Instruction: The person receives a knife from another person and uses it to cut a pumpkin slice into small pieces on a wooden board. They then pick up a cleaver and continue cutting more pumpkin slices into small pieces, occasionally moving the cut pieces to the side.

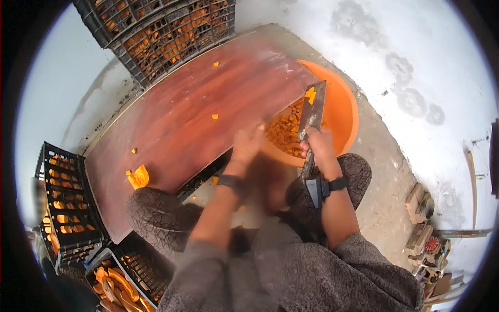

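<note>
My right hand (319,147) is wrapped round the handle of a broad-bladed knife (314,108). The blade points away from me over an orange tub (340,99), and a few bits of orange flesh cling to it near the tip. Small diced pumpkin pieces (283,130) lie in the tub. My left hand (248,141) is over the near edge of a reddish-brown board (202,99), close to the tub. Its fingers are smeared by motion. A pumpkin chunk (138,177) rests at the board's near left, with several small scraps scattered farther off.
Black crates (176,39) of orange pieces are stacked beyond the board. Another black crate (70,197) stands at the left, and a crate of pumpkin strips (117,286) is at lower left. A white wall (416,47) and wood pieces (423,229) are on the right.
</note>
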{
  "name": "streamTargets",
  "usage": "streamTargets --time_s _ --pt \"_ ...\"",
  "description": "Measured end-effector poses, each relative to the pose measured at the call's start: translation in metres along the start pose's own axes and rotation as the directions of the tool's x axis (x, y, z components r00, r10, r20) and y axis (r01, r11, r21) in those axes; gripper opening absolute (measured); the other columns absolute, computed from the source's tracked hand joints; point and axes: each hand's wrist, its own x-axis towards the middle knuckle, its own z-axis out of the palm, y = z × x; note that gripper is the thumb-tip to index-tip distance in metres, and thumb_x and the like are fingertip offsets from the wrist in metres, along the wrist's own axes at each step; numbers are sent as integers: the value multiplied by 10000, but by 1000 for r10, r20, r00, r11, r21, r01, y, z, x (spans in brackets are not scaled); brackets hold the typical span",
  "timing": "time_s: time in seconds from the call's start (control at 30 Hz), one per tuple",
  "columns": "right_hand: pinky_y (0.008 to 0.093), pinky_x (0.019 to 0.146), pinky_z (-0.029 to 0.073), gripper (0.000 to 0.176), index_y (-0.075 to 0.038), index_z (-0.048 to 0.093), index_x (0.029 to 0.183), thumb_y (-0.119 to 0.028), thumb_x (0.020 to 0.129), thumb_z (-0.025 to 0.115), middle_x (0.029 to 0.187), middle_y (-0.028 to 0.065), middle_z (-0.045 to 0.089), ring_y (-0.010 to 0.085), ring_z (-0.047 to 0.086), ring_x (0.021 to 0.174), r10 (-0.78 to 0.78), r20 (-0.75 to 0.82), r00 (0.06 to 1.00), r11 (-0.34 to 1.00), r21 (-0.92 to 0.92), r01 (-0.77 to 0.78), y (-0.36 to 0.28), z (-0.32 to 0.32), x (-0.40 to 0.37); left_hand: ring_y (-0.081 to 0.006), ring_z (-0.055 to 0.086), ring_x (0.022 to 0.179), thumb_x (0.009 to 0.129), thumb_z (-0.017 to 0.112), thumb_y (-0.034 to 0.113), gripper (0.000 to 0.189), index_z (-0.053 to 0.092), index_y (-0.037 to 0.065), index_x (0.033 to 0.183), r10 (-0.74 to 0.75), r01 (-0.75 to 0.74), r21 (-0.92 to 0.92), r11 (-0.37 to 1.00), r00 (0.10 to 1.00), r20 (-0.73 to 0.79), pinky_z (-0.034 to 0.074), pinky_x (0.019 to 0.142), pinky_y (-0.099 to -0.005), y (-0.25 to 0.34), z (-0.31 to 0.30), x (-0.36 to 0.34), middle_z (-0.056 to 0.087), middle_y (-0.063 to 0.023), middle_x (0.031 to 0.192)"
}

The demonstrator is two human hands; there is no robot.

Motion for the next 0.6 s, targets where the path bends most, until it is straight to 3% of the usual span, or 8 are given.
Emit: streamTargets --time_s 0.1,0.23,0.33,0.43,0.6 --pt "323 433 461 230 -6 610 999 -221 925 578 708 87 601 160 550 514 25 123 992 994 101 -38 -11 5 -12 -147 651 932 955 608 231 308 693 -24 1104 -14 14 19 1000 1000 -19 503 862 -308 0 -28 -5 734 -105 971" --pt "308 410 456 245 38 595 989 -203 950 579 629 105 576 129 509 463 90 292 952 988 94 -122 -31 22 -34 -141 656 956 960 602 236 311 694 -32 1089 1 -6 -38 999 993 -122 503 873 -305 3 -61 -16 736 -100 970" --pt "298 391 467 256 45 599 993 -207 947 596 638 110 589 129 507 438 23 466 884 998 49 -51 -21 39 -42 -163 663 991 956 611 218 323 666 -38 1143 78 -84 -20 996 974 -211 506 902 -312 4 -71 -19 725 -129 1029" --pt "296 373 475 254 49 604 991 -197 932 624 697 127 621 140 532 440 66 514 855 997 4 -80 -16 65 -54 -212 660 1038 938 646 221 406 599 -48 1239 92 -124 -84 989 945 -312 511 931 -336 4 -76 -22 689 -177 1119" --pt "296 379 483 255 41 605 994 -196 912 644 763 123 641 161 596 512 64 691 720 996 -84 -8 -11 103 -84 -274 631 1117 908 690 254 536 511 -49 1313 207 -209 41 977 888 -410 524 942 -374 11 -104 -32 593 -208 1268"
